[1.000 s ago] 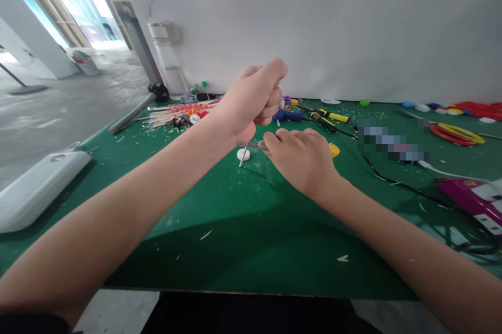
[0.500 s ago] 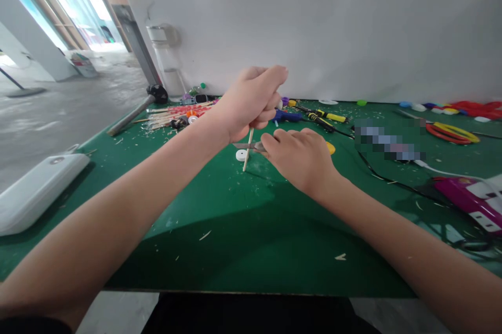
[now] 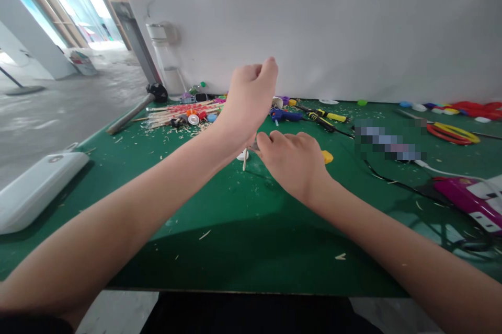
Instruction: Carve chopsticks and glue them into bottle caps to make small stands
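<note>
My left hand (image 3: 253, 99) is closed around the upper part of a thin wooden stick (image 3: 245, 161), whose lower end points down over the green table. Close by on the right, my right hand (image 3: 295, 164) is wrapped round a knife (image 3: 254, 147). Only a short bit of its metal blade shows, right at the stick; my hands cover the rest. Behind the stick lies a small white disc (image 3: 240, 157) with a hole, partly hidden. A yellow piece (image 3: 328, 157) pokes out beyond my right hand.
Red-and-white packed sticks (image 3: 176, 113), a hammer (image 3: 131, 114) and wood shavings lie at the back left. Behind my hands are a blue glue gun (image 3: 288, 116) and yellow-black tools (image 3: 321, 121). A white case (image 3: 43, 190) sits left, a purple power strip (image 3: 466, 200) right.
My left hand has tilted and shifted slightly left and lower at the wrist, covering more of the stick and blade. My right hand has moved a little left with the knife.
</note>
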The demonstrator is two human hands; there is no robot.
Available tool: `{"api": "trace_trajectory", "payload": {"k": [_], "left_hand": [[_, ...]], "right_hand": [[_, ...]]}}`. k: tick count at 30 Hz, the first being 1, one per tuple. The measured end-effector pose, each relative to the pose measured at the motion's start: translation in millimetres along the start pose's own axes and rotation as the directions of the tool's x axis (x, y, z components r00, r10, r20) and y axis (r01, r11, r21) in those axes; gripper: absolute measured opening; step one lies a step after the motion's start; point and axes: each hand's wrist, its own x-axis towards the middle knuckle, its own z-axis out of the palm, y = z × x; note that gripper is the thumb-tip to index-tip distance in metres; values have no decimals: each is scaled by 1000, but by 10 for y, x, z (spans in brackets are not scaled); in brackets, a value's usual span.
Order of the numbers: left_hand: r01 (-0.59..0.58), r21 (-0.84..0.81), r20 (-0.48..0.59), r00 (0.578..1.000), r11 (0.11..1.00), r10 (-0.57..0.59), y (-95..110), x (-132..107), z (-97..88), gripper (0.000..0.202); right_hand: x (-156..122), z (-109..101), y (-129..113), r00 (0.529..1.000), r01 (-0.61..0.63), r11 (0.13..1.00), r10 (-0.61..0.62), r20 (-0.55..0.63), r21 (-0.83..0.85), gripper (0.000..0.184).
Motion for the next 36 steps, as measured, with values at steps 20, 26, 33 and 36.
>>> {"api": "trace_trajectory", "payload": {"k": [20, 26, 33, 36], "left_hand": [[-5, -104, 434, 900, 995, 50, -106, 163, -269, 38], [114, -142, 475, 880, 983, -33, -96, 188, -358, 41], [157, -180, 463, 884, 971, -57, -102, 192, -387, 42], [170, -197, 472, 880, 966, -58, -104, 184, -361, 41]], "right_hand": [[75, 158, 95, 995, 97, 995, -97, -26, -2, 34], [42, 164, 186, 993, 113, 994, -113, 17, -3, 33], [3, 209, 333, 994, 105, 994, -104, 18, -32, 34], [27, 203, 321, 993, 118, 993, -118, 2, -25, 33]]}}
